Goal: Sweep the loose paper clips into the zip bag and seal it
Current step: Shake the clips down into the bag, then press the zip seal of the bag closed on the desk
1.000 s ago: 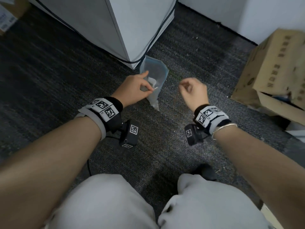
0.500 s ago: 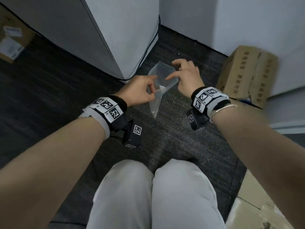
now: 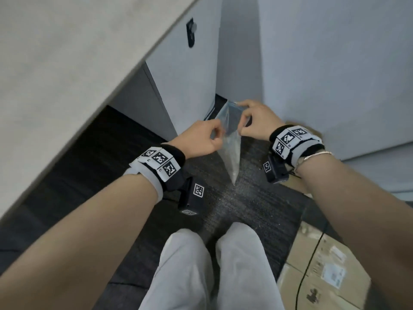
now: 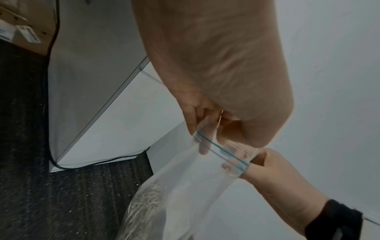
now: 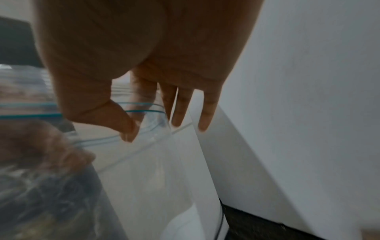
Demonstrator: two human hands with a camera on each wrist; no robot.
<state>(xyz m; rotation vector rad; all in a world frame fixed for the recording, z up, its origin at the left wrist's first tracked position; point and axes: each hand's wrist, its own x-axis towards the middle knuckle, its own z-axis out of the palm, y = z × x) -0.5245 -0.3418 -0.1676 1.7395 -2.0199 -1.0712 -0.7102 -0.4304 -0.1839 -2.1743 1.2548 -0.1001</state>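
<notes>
A clear zip bag (image 3: 231,144) with a blue-green zip strip (image 4: 222,148) hangs in the air above the dark carpet. My left hand (image 3: 215,136) pinches the bag's top edge on one side. My right hand (image 3: 242,118) pinches the other side of the top edge between thumb and forefinger (image 5: 131,128). A bundle of pale paper clips (image 4: 144,201) lies in the bag's bottom. In the right wrist view the zip strip (image 5: 144,111) bows apart at my fingers. No loose clips show on the floor.
A white cabinet (image 3: 183,81) with a black cable along its foot stands straight ahead, a pale desk edge (image 3: 67,86) at the left. White wall (image 3: 335,74) at the right. Cardboard boxes (image 3: 324,276) lie at the lower right. My knees (image 3: 212,265) are below the hands.
Both hands have lifted the bag higher off the carpet and the view has tilted up. My right hand, free a second ago, came over and took the bag's top edge.
</notes>
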